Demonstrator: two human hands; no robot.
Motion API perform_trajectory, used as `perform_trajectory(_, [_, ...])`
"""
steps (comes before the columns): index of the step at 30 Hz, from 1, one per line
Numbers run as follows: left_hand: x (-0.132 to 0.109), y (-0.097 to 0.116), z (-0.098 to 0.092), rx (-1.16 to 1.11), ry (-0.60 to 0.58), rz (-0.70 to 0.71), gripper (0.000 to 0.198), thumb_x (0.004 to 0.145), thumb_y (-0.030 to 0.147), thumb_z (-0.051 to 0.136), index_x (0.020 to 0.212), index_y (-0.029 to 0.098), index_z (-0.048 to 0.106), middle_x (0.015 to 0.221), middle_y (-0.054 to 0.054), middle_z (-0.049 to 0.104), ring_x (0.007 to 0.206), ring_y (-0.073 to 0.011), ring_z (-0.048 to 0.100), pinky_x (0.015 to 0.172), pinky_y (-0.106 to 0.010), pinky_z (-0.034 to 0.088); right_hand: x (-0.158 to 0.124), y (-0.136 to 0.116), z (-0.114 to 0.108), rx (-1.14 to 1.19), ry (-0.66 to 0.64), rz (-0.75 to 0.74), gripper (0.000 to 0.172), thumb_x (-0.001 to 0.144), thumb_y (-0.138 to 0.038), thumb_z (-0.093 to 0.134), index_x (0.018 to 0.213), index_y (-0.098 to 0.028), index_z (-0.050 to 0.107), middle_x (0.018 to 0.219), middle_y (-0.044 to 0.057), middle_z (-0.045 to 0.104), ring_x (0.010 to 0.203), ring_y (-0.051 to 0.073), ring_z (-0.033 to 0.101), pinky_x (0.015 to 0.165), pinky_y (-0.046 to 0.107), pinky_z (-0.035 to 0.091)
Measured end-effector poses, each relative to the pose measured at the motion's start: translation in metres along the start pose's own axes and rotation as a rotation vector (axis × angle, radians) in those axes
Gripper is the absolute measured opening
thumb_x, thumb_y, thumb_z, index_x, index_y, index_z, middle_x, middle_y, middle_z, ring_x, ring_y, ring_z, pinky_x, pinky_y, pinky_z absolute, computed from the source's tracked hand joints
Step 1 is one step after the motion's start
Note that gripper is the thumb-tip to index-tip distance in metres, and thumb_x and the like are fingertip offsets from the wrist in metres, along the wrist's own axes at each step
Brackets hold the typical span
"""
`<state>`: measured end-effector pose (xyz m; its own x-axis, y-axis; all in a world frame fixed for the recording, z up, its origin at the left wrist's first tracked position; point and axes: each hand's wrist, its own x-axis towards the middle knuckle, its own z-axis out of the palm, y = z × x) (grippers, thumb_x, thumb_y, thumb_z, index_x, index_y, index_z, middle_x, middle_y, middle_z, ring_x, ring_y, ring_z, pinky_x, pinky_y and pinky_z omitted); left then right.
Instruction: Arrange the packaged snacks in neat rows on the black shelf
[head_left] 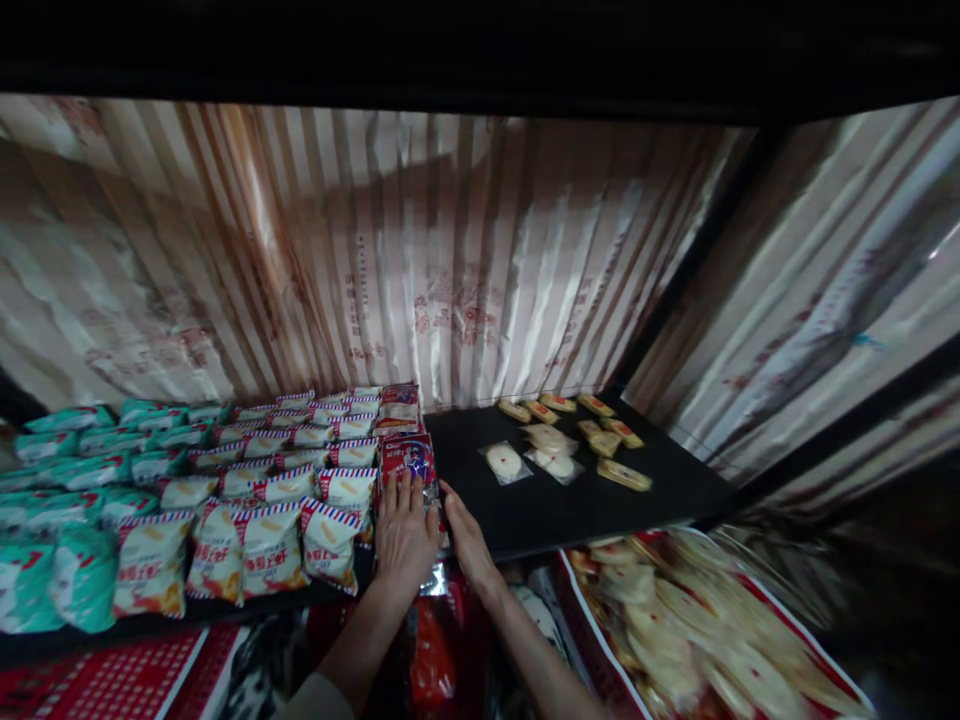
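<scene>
My left hand [406, 528] lies flat, fingers stretched out, on a dark red snack packet [407, 455] near the front of the black shelf. Close by on the right, my right hand [466, 540] has its fingers extended along the side of the same packets. Behind them a second red packet [399, 405] lies at the back of this row. White shrimp-snack bags [272, 548] with striped tops stand in rows just left of my left hand. What lies under my palms is partly hidden.
Teal bags [86, 575] fill the shelf's left end. Flat round crackers in clear wrap [504, 462] and small yellow packs [624, 474] lie on the black shelf [480, 505]. Below right is a box of round wrapped crackers [697, 620]. A red basket [112, 680] sits below left.
</scene>
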<state>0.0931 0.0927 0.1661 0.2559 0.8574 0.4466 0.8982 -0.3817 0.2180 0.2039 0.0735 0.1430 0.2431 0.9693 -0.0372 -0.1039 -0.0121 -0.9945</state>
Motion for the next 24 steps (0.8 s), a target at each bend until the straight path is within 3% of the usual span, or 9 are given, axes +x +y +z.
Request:
perform_trajectory(4, [-0.002,-0.001,0.002,-0.001,0.015,-0.009,0.046,0.087,0.028,0.040,0.127,0.008,0.049,0.137,-0.018,0.045,0.130,-0.0295,0.037,0.105,-0.046,0.034,-0.012,-0.002,-0.002,-0.017,0.117,0.030,0.069,0.074,-0.068,0.049,0.120,-0.018,0.057,0.131,0.009,0.054,0.126,0.023,0.043,0.110,0.038,0.026])
perform_trajectory(7, [-0.001,-0.001,-0.001,-0.049,0.007,0.000,0.046,0.087,0.027,0.039,0.128,0.008,0.048,0.139,-0.018,0.041,0.132,-0.0295,0.032,0.106,-0.048,0.032,-0.032,-0.002,-0.007,0.001,0.190,0.035,0.068,0.073,-0.068,0.048,0.118,-0.017,0.058,0.128,0.011,0.055,0.119,0.025,0.049,0.103,0.039,0.037])
perform_trajectory(12, [-0.010,0.000,-0.024,-0.239,0.049,0.047,0.041,0.090,0.025,0.034,0.123,0.008,0.050,0.134,-0.016,0.048,0.131,-0.0252,0.035,0.105,-0.044,0.036,-0.083,0.007,-0.017,-0.044,0.278,0.059,0.058,0.077,-0.064,0.045,0.113,-0.020,0.058,0.112,0.012,0.064,0.104,0.026,0.059,0.091,0.038,0.046])
perform_trajectory(15, [-0.044,-0.001,-0.042,-0.413,0.095,0.111,0.035,0.090,0.017,0.029,0.110,0.014,0.058,0.114,-0.011,0.062,0.113,-0.0180,0.053,0.098,-0.036,0.044,-0.111,0.024,-0.019,-0.102,0.205,0.126,0.052,0.077,-0.064,0.046,0.104,-0.022,0.061,0.097,0.009,0.068,0.091,0.024,0.063,0.085,0.035,0.048])
perform_trajectory(18, [-0.099,-0.005,-0.043,-0.533,0.100,0.149,0.032,0.088,0.014,0.029,0.094,0.017,0.061,0.095,-0.009,0.066,0.096,-0.0156,0.060,0.089,-0.032,0.048,-0.126,0.049,-0.016,-0.165,0.036,0.183,0.048,0.075,-0.063,0.049,0.095,-0.021,0.063,0.083,0.006,0.069,0.077,0.023,0.063,0.075,0.034,0.050])
perform_trajectory(21, [-0.148,-0.018,-0.028,-0.568,-0.144,0.080,0.032,0.087,0.014,0.030,0.091,0.018,0.061,0.091,-0.009,0.067,0.088,-0.0149,0.062,0.081,-0.028,0.051,-0.129,0.072,-0.008,-0.299,-0.027,0.243,0.041,0.074,-0.058,0.051,0.090,-0.022,0.064,0.079,0.005,0.069,0.077,0.024,0.064,0.074,0.034,0.049])
perform_trajectory(24, [-0.169,-0.037,-0.007,-0.430,-0.466,-0.205,0.032,0.080,0.009,0.037,0.102,0.015,0.061,0.117,-0.012,0.060,0.110,-0.0185,0.056,0.094,-0.032,0.046,-0.125,0.089,0.005,-0.464,-0.079,0.295,0.032,0.077,-0.042,0.047,0.094,-0.020,0.064,0.088,0.006,0.070,0.087,0.024,0.064,0.082,0.034,0.047])
